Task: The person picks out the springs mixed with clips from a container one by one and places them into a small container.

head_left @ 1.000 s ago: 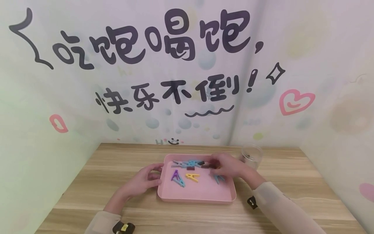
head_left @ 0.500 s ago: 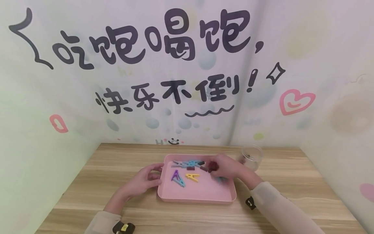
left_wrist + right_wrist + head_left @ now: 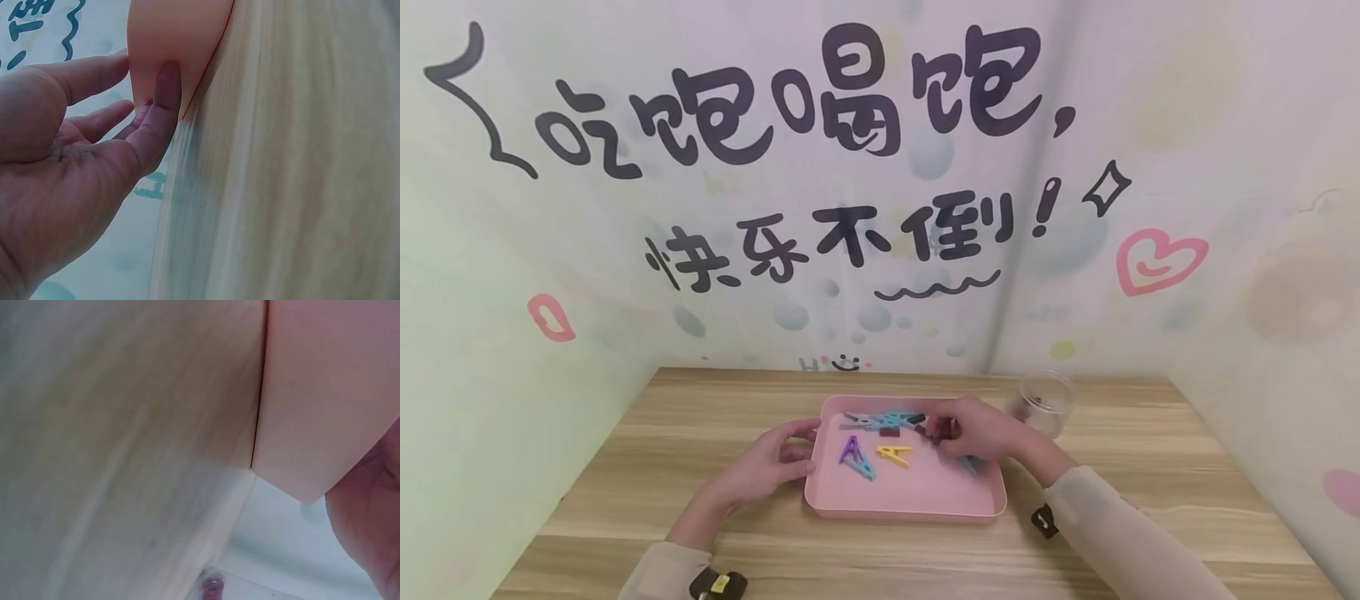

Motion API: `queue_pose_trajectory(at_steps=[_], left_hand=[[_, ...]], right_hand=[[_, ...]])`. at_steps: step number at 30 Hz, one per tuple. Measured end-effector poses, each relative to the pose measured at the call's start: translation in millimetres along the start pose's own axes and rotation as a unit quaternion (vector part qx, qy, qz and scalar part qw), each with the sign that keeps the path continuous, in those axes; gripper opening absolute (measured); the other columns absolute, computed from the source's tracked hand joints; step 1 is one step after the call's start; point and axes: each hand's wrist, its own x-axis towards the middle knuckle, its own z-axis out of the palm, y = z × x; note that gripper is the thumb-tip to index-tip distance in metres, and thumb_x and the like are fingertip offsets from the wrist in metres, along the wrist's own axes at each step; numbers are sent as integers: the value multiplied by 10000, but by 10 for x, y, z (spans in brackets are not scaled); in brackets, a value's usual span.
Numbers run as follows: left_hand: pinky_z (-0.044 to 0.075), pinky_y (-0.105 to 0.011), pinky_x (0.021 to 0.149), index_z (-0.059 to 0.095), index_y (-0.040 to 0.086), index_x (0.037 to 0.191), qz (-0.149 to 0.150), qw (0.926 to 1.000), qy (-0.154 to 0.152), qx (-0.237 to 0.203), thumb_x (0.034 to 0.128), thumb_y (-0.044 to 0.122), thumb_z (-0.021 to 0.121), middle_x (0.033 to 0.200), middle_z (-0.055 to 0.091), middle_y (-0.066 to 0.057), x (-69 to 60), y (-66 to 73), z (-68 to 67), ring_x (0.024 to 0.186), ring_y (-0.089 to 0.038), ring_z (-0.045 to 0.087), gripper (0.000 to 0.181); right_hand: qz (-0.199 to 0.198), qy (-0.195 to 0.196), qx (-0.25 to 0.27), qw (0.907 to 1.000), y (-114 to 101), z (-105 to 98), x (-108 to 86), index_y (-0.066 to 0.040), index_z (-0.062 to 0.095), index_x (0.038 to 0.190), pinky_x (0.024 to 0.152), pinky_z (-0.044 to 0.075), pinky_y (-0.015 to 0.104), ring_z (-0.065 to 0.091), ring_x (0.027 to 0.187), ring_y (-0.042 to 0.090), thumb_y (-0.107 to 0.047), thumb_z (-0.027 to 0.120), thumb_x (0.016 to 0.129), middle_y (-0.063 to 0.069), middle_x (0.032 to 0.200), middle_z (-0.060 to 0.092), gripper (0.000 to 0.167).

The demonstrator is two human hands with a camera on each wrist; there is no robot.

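Note:
In the head view a pink tray [image 3: 910,498] lies on the table. Inside are a purple clothespin [image 3: 850,448], a yellow clothespin [image 3: 895,453] and several blue ones [image 3: 891,418] at the back. A small dark red block [image 3: 889,432] sits in front of that pile. My left hand [image 3: 767,467] touches the tray's left wall, fingers extended and loosely bent, as the left wrist view also shows. Over the tray's right half, my right hand [image 3: 977,429] has its fingers curled, pinching a small dark red block partly hidden by them. Another blue clothespin shows under this hand.
A clear jar [image 3: 1051,400] with dark red pieces in it stands behind my right wrist, to the right of the tray. Printed fabric walls [image 3: 760,333] border the wooden table [image 3: 700,400] at the back and sides.
My right hand has shifted within the tray, and its fingertips have moved left onto the dark red block beside the blue pile. The left hand and tray have stayed still.

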Motion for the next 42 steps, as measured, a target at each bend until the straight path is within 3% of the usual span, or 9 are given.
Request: queue_pose_trajectory(at_steps=[5, 12, 21, 30, 34, 42], left_hand=[[603, -362, 1002, 352, -81, 1593, 30, 10000, -22, 9, 1033, 35, 674, 1486, 499, -288, 5, -2, 1, 1266, -411, 622, 656], [600, -357, 1005, 343, -83, 1595, 26, 10000, -38, -16, 1034, 37, 673, 1492, 496, -288, 3, -6, -5, 1277, -413, 618, 662], [605, -382, 1002, 349, -77, 1597, -39, 10000, 17, -41, 1027, 33, 683, 1503, 493, -292, -18, 33, 7, 1277, -423, 617, 669], [607, -384, 999, 352, -74, 1597, -60, 10000, 19, -42, 1030, 26, 677, 1498, 494, -288, -18, 41, 7, 1269, -418, 622, 662], [606, -380, 999, 354, -72, 1597, -47, 10000, 15, -51, 1028, 23, 678, 1499, 494, -289, -14, 41, 4, 1270, -418, 621, 662], [604, -382, 1002, 354, -76, 1595, -56, 10000, 26, -70, 1019, 18, 686, 1498, 496, -289, -13, 39, 3, 1268, -417, 620, 672]], right_hand=[[-128, 57, 108, 9998, -25, -29, -27, -148, 768, 1057, 684, 530, 244, 635, 830, 192, -50, 793, 918, -119, 890, 679, 172], [-267, 130, 361, 9989, -76, -77, -93, -125, 779, 1023, 716, 568, 261, 638, 840, 150, -30, 785, 909, -59, 922, 718, 148], [-323, 328, 524, 9976, -142, -158, -186, -162, 773, 1030, 808, 634, 414, 675, 901, 119, -33, 785, 919, -111, 977, 737, 170], [-78, 541, 502, 9972, -223, -334, -302, -176, 768, 1064, 855, 621, 523, 673, 927, 138, -71, 769, 927, -99, 994, 725, 173], [-228, 705, 334, 9967, -196, -422, -356, -192, 770, 1069, 839, 619, 499, 657, 901, 140, -65, 756, 919, -70, 990, 735, 197], [-317, 1066, 2, 9938, -130, -590, -473, -185, 776, 1059, 813, 615, 307, 667, 894, 126, -80, 793, 923, -77, 981, 751, 173]])
